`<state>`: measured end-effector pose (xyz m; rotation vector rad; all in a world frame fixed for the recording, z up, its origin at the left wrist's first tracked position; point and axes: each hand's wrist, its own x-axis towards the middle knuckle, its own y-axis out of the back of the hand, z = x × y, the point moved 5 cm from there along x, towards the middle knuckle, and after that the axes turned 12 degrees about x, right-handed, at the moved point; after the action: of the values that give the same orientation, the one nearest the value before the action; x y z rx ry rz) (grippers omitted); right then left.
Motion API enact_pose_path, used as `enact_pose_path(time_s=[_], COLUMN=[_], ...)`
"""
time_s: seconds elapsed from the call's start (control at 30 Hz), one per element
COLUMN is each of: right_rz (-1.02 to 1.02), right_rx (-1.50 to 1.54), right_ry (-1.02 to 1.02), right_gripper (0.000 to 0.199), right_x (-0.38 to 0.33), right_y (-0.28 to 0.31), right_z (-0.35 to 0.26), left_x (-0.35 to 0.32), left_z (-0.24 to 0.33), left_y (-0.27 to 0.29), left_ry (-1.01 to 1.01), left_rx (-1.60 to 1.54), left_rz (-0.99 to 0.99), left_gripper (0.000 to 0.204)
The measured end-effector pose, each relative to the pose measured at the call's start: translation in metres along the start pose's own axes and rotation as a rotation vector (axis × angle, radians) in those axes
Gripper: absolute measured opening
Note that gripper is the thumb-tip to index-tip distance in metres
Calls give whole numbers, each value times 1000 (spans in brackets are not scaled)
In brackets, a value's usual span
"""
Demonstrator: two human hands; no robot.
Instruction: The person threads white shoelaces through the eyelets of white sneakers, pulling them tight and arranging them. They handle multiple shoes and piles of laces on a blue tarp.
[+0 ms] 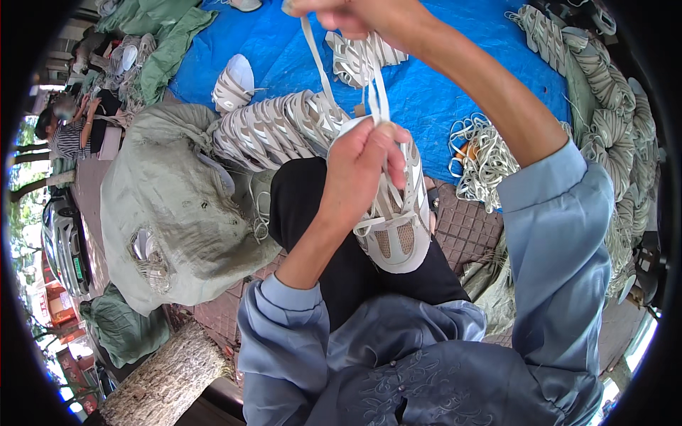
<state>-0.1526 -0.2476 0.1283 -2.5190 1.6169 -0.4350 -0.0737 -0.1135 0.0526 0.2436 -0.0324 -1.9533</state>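
Sneaker (398, 231), white and beige, on the black-trousered lap: toe toward the body, heel toward the blue tarp (284, 57) — seemingly so turned to bring the lacing under both hands, with the thighs as a rest. Left hand (366, 160): closed, thumb against fingers, pinching the white laces (380, 89) above the sneaker, apparently to keep them gathered and taut. Right hand (348, 14): raised to the top of the view, blurred, seemingly closed on the upper lengths of the laces; exact finger placement not discernible. Row of shoes (277, 131), matching, packed side by side near the tarp's near left corner, presumably to save room. Single shoe (234, 84): near the tarp's left edge. Heap of laces (490, 170): at the tarp's near right corner, probably for easy reach. Woven sack (192, 206): slumped outside the left edge, shoes visible through a tear. Labels and writing: none legible on sneaker or sack; green plate (77, 268) on a parked car (60, 231), far left — marks too small for certain reading.
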Motion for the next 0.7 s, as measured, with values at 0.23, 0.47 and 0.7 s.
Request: enact_pose_path(time_s=[0.23, 0.47, 0.7], right_rz=[-214, -280, -392], right_rx=[-351, -788, -1187], right_ry=[-615, -119, 265], right_gripper=[9, 14, 2], right_x=[-164, -209, -203], right_y=[26, -18, -45], right_z=[88, 104, 97], left_x=[14, 15, 14], left_z=[-43, -43, -44], left_y=[22, 17, 19], left_ry=[128, 104, 127], left_rx=[-393, -332, -292], left_rz=[214, 176, 203], left_gripper=[26, 26, 25])
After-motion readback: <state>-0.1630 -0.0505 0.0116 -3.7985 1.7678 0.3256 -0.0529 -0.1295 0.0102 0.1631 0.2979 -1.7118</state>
